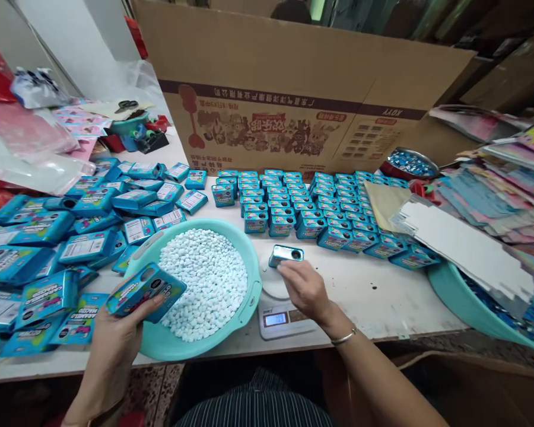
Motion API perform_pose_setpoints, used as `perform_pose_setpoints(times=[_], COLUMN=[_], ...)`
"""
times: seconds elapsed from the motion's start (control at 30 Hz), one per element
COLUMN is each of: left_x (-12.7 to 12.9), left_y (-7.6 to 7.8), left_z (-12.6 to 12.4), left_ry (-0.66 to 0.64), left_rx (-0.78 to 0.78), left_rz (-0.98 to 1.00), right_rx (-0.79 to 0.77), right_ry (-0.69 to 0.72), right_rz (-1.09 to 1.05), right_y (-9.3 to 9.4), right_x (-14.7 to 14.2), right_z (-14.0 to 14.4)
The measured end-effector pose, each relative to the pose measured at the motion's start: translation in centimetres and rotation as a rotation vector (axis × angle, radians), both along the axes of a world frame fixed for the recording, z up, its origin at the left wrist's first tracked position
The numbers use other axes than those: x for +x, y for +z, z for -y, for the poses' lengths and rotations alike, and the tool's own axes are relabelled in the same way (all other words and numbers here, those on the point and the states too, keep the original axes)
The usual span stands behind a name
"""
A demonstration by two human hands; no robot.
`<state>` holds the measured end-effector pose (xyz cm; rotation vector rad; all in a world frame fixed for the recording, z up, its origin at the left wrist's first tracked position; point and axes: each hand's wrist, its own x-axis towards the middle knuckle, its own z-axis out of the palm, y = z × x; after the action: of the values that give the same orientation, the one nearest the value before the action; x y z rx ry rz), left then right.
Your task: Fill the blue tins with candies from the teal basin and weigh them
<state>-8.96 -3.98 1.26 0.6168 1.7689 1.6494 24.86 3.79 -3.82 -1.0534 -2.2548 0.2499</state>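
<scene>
My left hand grips a blue flat candy box, tilted over the left rim of the turquoise basin. Small pale, mint-like candies fill that basin. My right hand is closed, its fingertips on the lower front of another blue candy box, which has a dark round opening in its top. That box is at the round plate of a small white scale; whether it rests on the plate cannot be made out. The scale's display is lit. My right thumb is mostly hidden.
Loose blue boxes pile up on the left. Upright boxes stand in rows behind the scale. A large carton closes off the back. At right are a turquoise tub, white card strips and stacked printed packaging.
</scene>
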Motion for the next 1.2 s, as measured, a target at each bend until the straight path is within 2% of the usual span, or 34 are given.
perform_pose_setpoints(times=[0.07, 0.2, 0.27, 0.37, 0.47, 0.53, 0.63, 0.73, 0.8, 0.9, 1.2], left_x=[0.1, 0.2, 0.2, -0.1, -0.7, -0.8, -0.5, 0.2, 0.5, 0.5, -0.2], left_y=[0.1, 0.1, 0.0, -0.4, -0.9, -0.9, -0.4, 0.3, 0.5, 0.4, 0.5], left_z=[0.2, 0.2, 0.2, 0.3, 0.5, 0.7, 0.7, 0.5, 0.4, 0.3, 1.2], left_ry=[-0.025, -0.027, -0.031, -0.059, -0.093, -0.122, -0.175, -0.223, -0.249, -0.270, -0.218], left_rx=[0.003, -0.011, 0.017, 0.050, -0.011, -0.051, -0.090, -0.129, -0.132, -0.127, -0.123], left_rz=[-0.014, 0.002, 0.017, -0.009, -0.055, -0.123, -0.236, -0.271, -0.257, -0.239, -0.250], right_rx=[-0.082, -0.255, -0.298, -0.308, -0.256, -0.173, -0.050, -0.053, -0.078, -0.083, -0.065], right_ry=[0.084, 0.058, 0.034, 0.026, 0.030, -0.020, -0.172, -0.329, -0.397, -0.428, -0.367], right_rz=[0.208, 0.613, 0.701, 0.712, 0.575, 0.342, -0.100, -0.331, -0.374, -0.391, -0.348], right_y=[-0.2, -0.1, -0.2, -0.8, -1.3, -0.9, 1.2, 3.7, 4.9, 5.6, 6.3], right_x=[-1.6, -4.8, -5.7, -5.6, -3.9, -2.4, -0.2, 1.1, 1.4, 1.5, 0.1], right_z=[0.5, 0.0, -0.4, -0.2, 1.0, 2.0, 3.0, 2.9, 2.4, 1.1, -1.3])
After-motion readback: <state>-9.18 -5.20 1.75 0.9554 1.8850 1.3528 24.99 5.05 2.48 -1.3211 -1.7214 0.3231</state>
